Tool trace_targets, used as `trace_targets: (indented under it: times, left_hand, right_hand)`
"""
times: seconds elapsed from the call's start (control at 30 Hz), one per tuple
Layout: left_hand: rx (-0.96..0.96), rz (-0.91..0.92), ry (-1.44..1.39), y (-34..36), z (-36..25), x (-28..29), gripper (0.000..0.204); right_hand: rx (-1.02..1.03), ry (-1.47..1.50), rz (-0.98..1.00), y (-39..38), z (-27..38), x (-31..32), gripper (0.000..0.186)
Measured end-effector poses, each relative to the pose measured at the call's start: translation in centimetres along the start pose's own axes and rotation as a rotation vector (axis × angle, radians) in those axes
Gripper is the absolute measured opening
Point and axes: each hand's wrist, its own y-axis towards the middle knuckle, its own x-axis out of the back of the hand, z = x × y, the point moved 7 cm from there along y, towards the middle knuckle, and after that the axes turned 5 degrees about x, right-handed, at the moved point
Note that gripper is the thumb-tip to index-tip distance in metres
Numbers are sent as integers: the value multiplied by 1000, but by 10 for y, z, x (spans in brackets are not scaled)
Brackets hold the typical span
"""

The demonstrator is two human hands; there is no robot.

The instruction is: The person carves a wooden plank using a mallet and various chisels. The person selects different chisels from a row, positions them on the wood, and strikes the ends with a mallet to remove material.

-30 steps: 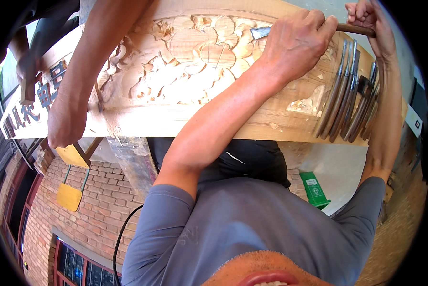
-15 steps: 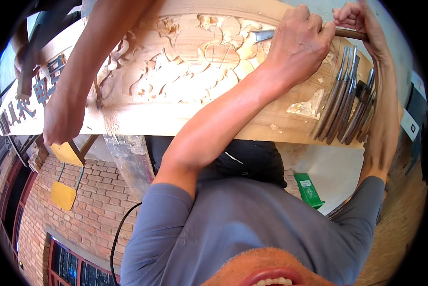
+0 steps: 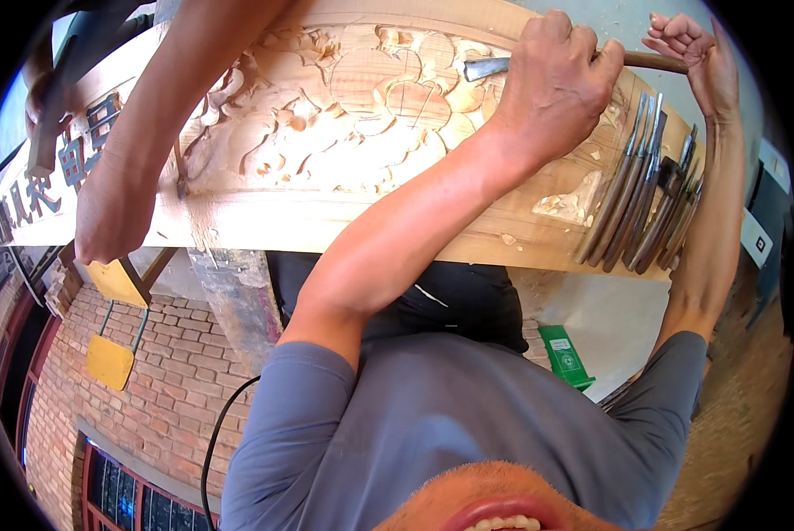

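Note:
My left hand (image 3: 552, 93), on the forearm crossing from lower middle, is closed round a chisel (image 3: 485, 68) whose flat metal blade lies on the carved wooden panel (image 3: 344, 80) among raised rounded shapes. My right hand (image 3: 698, 66), at the upper right, has the handle's end against its palm, its fingers loosely curled above it. Just below, several chisels with dark handles (image 3: 618, 203) lie side by side on the panel, beside a patch of pale shavings (image 3: 561, 203).
At left, another person's closed hand (image 3: 114, 208) rests by the panel's front edge; a further hand (image 3: 34, 106) is beside a wooden block (image 3: 43, 159) and carved dark characters (image 3: 96, 124). Below are a yellow chair (image 3: 109, 358), a green bin (image 3: 563, 354) and a cable (image 3: 220, 416).
My right hand has shifted slightly and its fingers are a little looser. The chisel, after a small shift, remains in my left hand. The view has moved slightly over the panel.

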Motion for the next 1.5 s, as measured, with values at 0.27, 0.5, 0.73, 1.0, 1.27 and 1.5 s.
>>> trace_targets:
  times: [0.27,0.5,0.73,1.0,1.27,1.5]
  left_hand:
    - [-66,-108,-119,-5,-8,-5,23]
    - [2,-60,-116,-10,-7,-7,24]
    - [-137,-99,-265,-6,-19,0,41]
    - [59,-28,124,-30,-15,59,61]
    - [-189,166,-283,-62,-93,91,29]
    - [-168,-234,13,21,-60,12,52]
  right_hand:
    - [-106,-509,71,-60,13,-22,51]
    - [-240,-521,176,-68,5,-31,36]
    - [-78,-746,-77,-109,73,-46,26]
    - [84,-875,-501,-168,109,1,26]
    - [156,-344,-547,-169,73,2,29]
    - [33,-370,-128,-84,24,-2,33]
